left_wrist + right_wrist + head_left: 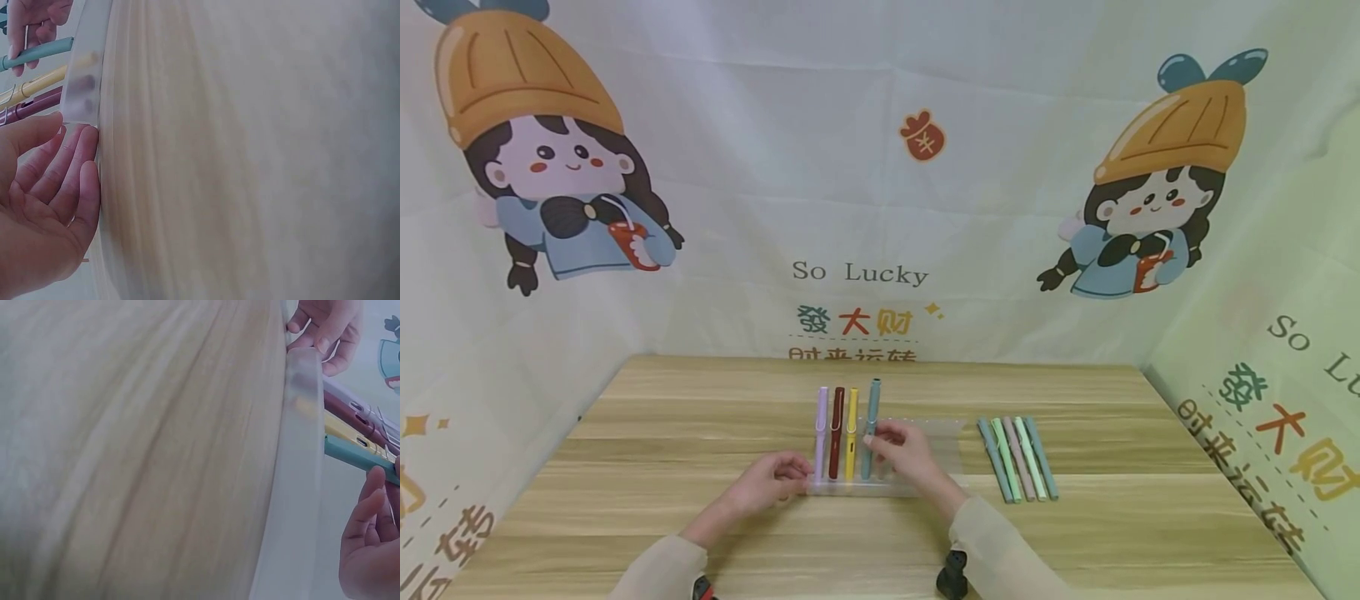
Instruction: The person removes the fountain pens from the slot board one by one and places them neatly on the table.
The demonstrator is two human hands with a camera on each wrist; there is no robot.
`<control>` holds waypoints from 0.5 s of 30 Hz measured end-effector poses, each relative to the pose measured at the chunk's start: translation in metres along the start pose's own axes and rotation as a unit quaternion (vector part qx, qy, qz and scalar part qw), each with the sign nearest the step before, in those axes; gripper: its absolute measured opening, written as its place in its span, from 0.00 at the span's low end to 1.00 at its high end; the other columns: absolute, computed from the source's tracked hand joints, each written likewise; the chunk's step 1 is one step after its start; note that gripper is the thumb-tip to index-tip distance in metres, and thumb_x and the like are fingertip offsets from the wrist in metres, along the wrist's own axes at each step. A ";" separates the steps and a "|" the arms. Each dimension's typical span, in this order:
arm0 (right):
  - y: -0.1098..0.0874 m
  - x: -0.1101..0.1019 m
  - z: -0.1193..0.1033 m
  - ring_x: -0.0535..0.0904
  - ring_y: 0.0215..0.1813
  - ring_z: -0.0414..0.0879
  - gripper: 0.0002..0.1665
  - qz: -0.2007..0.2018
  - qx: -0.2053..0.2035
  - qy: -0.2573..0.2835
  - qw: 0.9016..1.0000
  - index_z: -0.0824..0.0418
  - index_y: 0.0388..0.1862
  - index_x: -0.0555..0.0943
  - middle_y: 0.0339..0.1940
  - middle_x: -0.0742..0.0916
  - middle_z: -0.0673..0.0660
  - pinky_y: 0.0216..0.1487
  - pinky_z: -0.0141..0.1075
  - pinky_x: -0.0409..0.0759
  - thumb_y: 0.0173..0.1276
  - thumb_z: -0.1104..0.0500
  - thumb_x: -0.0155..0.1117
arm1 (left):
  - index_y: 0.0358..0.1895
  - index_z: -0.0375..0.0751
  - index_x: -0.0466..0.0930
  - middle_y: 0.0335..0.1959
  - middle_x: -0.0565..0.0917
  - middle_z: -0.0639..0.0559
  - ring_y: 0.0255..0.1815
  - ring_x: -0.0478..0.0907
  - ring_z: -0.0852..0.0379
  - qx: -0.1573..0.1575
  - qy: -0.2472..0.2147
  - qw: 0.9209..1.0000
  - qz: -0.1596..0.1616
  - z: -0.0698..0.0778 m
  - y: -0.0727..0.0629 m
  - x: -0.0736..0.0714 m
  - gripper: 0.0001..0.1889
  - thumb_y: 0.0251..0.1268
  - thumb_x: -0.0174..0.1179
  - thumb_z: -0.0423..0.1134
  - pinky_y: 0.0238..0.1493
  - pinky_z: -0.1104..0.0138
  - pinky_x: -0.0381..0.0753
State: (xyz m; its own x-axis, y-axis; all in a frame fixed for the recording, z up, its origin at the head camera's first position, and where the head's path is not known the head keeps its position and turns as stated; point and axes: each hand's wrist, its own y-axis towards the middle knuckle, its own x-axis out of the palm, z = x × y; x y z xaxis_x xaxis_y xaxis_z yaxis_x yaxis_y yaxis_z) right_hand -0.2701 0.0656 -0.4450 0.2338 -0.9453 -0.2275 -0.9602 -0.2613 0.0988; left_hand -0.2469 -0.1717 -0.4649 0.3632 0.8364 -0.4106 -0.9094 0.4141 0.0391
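Note:
A clear plastic pen stand (917, 492) lies on the table in front of me. Three pens lean on it side by side at its left: a lilac pen (822, 421), a dark red pen (836, 433) and a yellow pen (852, 417). Just right of the yellow one, my right hand (908, 448) pinches a teal-blue pen (873, 404) between thumb and fingers, its lower end at the stand's front lip (300, 487). My left hand (773, 477) holds the stand's left end, thumb (44, 128) at the corner and curved fingers beside it.
To the right of the stand lies a row of several pens, among them a grey-blue pen (1041, 458), a mauve pen (1024, 458) and a pale green pen (1006, 458). The wooden table (700, 400) meets a printed cloth backdrop (865, 200) behind and at both sides.

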 end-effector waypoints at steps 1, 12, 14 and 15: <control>-0.001 -0.001 -0.002 0.77 0.29 0.51 0.14 0.001 -0.001 0.004 1.000 0.68 0.41 0.77 0.28 0.81 0.53 0.23 0.34 0.72 0.59 0.59 0.60 | 0.40 0.27 0.73 0.31 0.78 0.46 0.32 0.74 0.52 -0.001 0.000 1.000 0.000 0.000 0.000 0.000 0.11 0.54 0.58 0.29 0.29 0.64 0.76; -0.022 -0.014 -0.033 0.76 0.31 0.54 0.15 0.001 -0.010 -0.013 1.000 0.73 0.43 0.74 0.30 0.81 0.55 0.29 0.40 0.74 0.61 0.63 0.57 | 0.41 0.26 0.72 0.32 0.78 0.46 0.33 0.74 0.52 0.001 0.001 1.000 -0.004 -0.003 0.002 -0.001 0.11 0.55 0.57 0.29 0.29 0.63 0.76; -0.024 -0.017 -0.033 0.76 0.31 0.53 0.14 0.001 -0.013 -0.021 1.000 0.73 0.42 0.75 0.29 0.80 0.54 0.29 0.42 0.74 0.61 0.63 0.58 | 0.41 0.26 0.72 0.32 0.78 0.46 0.33 0.74 0.53 0.000 0.006 1.000 -0.005 -0.002 0.001 -0.001 0.11 0.55 0.57 0.29 0.29 0.63 0.76; -0.025 -0.019 -0.033 0.76 0.31 0.53 0.14 0.002 -0.015 -0.025 1.000 0.73 0.41 0.75 0.28 0.80 0.54 0.29 0.44 0.74 0.61 0.63 0.58 | 0.41 0.26 0.72 0.32 0.78 0.46 0.33 0.74 0.53 -0.002 0.007 1.000 -0.005 -0.002 0.001 -0.001 0.11 0.55 0.57 0.29 0.30 0.64 0.76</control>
State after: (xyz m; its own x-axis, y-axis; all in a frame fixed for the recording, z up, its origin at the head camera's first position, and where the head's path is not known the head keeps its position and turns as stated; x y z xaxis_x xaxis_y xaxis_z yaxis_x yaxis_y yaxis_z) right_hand -0.2453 0.0839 -0.4115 0.2209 -0.9356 -0.2753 -0.9559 -0.2637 0.1291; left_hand -0.2488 -0.1727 -0.4658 0.3686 0.8272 -0.4241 -0.9070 0.4201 0.0310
